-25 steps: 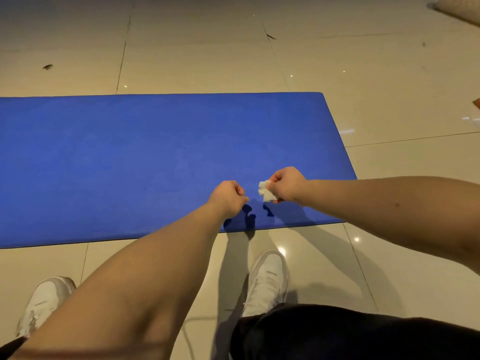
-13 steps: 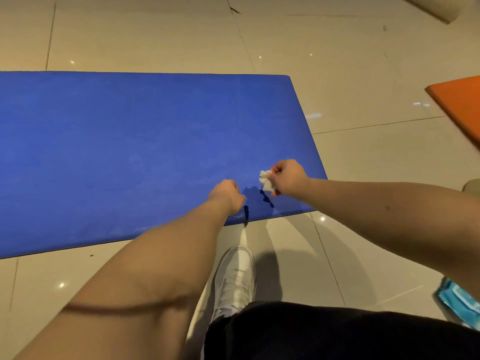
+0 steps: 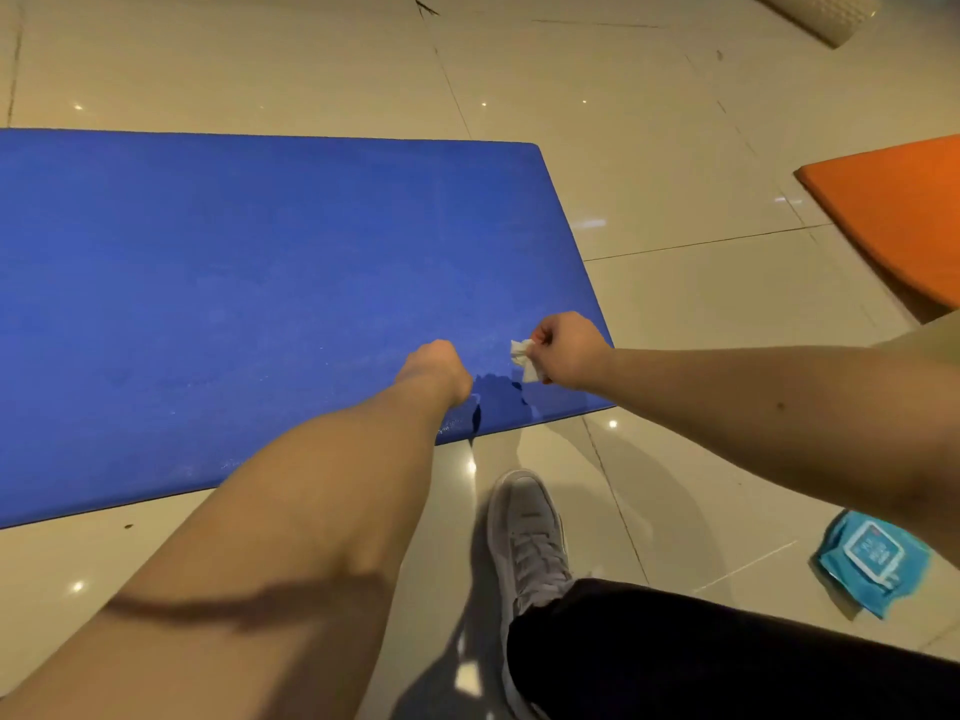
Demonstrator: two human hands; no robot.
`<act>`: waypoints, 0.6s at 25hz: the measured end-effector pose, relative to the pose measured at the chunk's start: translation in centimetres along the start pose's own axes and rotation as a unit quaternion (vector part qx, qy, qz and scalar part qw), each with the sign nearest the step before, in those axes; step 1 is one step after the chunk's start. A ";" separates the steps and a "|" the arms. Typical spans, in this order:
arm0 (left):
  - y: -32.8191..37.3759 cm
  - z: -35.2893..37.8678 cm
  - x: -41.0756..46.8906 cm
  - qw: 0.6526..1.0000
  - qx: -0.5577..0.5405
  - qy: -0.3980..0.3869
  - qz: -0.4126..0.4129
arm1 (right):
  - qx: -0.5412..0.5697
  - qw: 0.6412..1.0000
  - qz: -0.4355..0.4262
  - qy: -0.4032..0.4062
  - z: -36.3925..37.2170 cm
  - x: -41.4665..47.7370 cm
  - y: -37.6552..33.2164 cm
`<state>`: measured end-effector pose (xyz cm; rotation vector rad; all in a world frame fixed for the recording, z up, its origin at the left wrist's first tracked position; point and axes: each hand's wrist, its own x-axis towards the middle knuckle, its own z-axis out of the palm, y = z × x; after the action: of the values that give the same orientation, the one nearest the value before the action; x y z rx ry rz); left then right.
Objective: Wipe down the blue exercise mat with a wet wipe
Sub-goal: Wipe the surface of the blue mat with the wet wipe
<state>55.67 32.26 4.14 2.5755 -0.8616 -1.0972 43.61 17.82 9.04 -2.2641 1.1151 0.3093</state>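
Your right hand (image 3: 569, 350) pinches the crumpled wet wipe (image 3: 521, 357) in curled fingers above the near right corner of the blue exercise mat (image 3: 234, 304), which lies flat on the tiled floor (image 3: 675, 304), while your left hand (image 3: 436, 368), just beside it, is curled into a fist with nothing visible in it.

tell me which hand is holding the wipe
The right hand pinches the crumpled white wet wipe; the left hand is a curled fist with no wipe showing.
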 end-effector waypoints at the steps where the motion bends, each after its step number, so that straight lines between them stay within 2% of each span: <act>1: 0.3 0.6 0.7 1.000 0.010 0.006 0.000 | -0.007 1.000 -0.001 0.004 0.4 0.7 0.8; 9: 3.8 5.1 6.8 0.982 0.168 0.072 0.042 | -0.039 0.990 0.070 0.120 3.3 5.2 9.2; 12: 6.0 6.1 8.2 0.983 0.171 0.049 0.043 | -0.048 0.977 0.084 0.188 3.8 4.2 11.9; 15: 7.2 7.4 8.9 0.983 0.181 0.008 0.009 | -0.015 0.981 0.062 0.182 4.4 4.2 13.7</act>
<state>52.19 21.40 -3.37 2.8509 -1.1752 -0.9900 35.74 11.19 -1.87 -2.3407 1.4483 -0.0447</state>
